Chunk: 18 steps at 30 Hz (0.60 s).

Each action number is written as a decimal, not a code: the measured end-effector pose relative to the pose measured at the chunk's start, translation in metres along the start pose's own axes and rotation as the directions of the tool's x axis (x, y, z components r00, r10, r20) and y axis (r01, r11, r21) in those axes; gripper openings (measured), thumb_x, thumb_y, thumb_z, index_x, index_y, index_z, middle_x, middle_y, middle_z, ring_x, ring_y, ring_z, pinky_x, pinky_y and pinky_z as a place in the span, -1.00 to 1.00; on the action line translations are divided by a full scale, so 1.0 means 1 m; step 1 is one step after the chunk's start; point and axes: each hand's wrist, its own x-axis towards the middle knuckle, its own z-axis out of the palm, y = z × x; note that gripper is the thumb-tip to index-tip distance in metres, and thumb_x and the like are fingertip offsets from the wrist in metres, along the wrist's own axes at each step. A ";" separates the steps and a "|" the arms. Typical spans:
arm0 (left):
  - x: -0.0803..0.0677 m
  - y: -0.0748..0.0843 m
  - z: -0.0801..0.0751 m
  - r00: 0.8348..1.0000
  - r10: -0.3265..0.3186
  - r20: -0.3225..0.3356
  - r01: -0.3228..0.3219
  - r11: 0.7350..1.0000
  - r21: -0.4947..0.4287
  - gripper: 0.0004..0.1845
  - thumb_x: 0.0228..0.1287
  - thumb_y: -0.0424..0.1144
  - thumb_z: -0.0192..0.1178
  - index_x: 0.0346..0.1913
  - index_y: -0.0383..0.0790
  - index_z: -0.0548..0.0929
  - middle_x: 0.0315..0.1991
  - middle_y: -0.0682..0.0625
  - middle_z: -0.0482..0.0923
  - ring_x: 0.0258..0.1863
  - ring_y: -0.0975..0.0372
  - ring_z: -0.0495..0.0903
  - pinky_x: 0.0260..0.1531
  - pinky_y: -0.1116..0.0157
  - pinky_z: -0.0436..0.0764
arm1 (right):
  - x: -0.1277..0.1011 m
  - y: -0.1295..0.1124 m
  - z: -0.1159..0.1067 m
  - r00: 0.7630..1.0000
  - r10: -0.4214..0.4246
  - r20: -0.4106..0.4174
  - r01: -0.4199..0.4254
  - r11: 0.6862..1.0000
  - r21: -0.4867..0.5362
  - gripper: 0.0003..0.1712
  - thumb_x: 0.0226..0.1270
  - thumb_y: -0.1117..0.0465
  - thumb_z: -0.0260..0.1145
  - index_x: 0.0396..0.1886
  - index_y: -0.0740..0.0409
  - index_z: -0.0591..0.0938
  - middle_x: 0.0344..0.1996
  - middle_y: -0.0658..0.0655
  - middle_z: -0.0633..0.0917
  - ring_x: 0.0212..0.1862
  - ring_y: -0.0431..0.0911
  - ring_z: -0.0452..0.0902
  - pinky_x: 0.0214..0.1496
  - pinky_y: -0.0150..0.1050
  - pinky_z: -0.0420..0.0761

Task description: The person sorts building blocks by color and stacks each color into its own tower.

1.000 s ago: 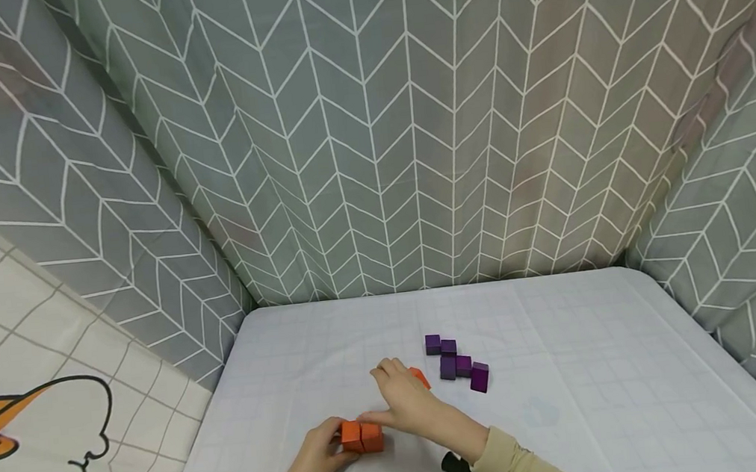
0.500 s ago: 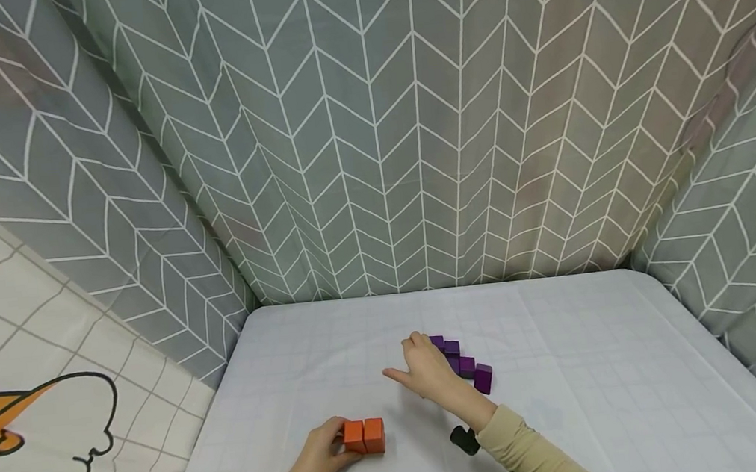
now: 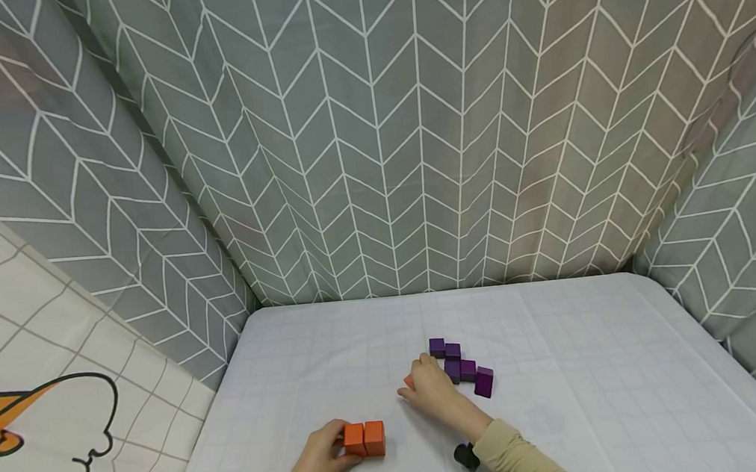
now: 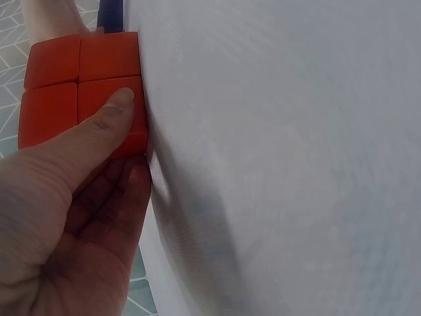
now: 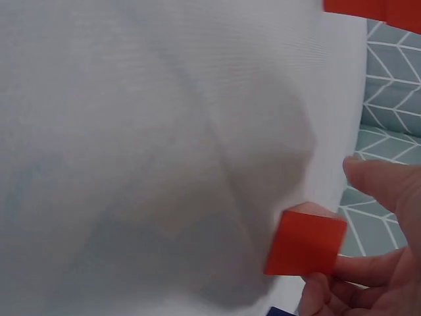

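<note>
Left hand [image 3: 316, 455] curled round an orange block cluster [image 3: 364, 439], thumb pressed on its side in the left wrist view, near the front edge of the worktop [image 3: 599, 366]. Right hand [image 3: 435, 396] half closed, fingers pinching a single orange cube [image 5: 306, 242] just off the cloth, toward the middle of the worktop. Cluster made of plain square cubes joined flush, four faces showing in the left wrist view. Loose cube same colour, sharp-edged. Purple blocks [image 3: 460, 366] in a crooked row just beside the right hand, on the far side. Wide bare cloth to the right and toward the back edge; patterned curtain [image 3: 409, 128] closing in behind and at both sides.
</note>
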 end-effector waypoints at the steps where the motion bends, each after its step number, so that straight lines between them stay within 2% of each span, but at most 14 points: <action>1: 0.000 0.000 0.000 1.000 0.001 0.001 -0.001 1.000 -0.003 -0.63 -0.12 -0.18 0.35 -0.19 -0.13 0.50 -0.22 0.09 0.53 -0.19 0.26 0.52 -0.17 0.31 0.54 | -0.001 0.001 0.002 1.000 -0.006 -0.012 0.006 1.000 0.005 -0.59 -0.05 0.08 0.39 -0.64 0.29 0.40 -0.57 0.11 0.31 -0.47 -0.06 0.22 -0.59 -0.26 0.31; 6: -0.001 -0.001 0.000 0.999 0.034 -0.013 -0.034 0.999 -0.011 -0.63 -0.11 -0.15 0.34 -0.20 -0.15 0.50 -0.23 0.06 0.54 -0.20 0.24 0.53 -0.19 0.30 0.55 | -0.003 0.002 0.006 0.999 0.041 -0.015 -0.041 0.999 0.007 -0.70 -0.15 0.28 0.38 -0.70 0.24 0.38 -0.59 0.12 0.34 -0.48 -0.06 0.27 -0.54 -0.22 0.37; 9: -0.001 -0.001 -0.001 0.999 0.044 -0.021 -0.045 0.999 -0.003 -0.64 -0.11 -0.16 0.34 -0.20 -0.14 0.50 -0.23 0.06 0.54 -0.21 0.26 0.53 -0.20 0.32 0.55 | -0.005 0.003 0.008 0.998 0.056 -0.021 -0.056 0.998 -0.002 -0.73 -0.13 0.32 0.36 -0.69 0.25 0.40 -0.59 0.12 0.36 -0.48 -0.07 0.28 -0.50 -0.21 0.39; 18: -0.001 0.001 -0.001 1.000 0.022 -0.019 -0.022 1.000 -0.009 -0.62 -0.14 -0.23 0.36 -0.19 -0.15 0.50 -0.22 0.05 0.55 -0.20 0.24 0.53 -0.18 0.29 0.54 | -0.014 0.006 0.011 0.997 0.031 -0.066 -0.033 0.999 -0.017 -0.78 -0.11 0.35 0.37 -0.61 0.38 0.48 -0.56 0.20 0.44 -0.49 -0.02 0.38 -0.44 -0.17 0.48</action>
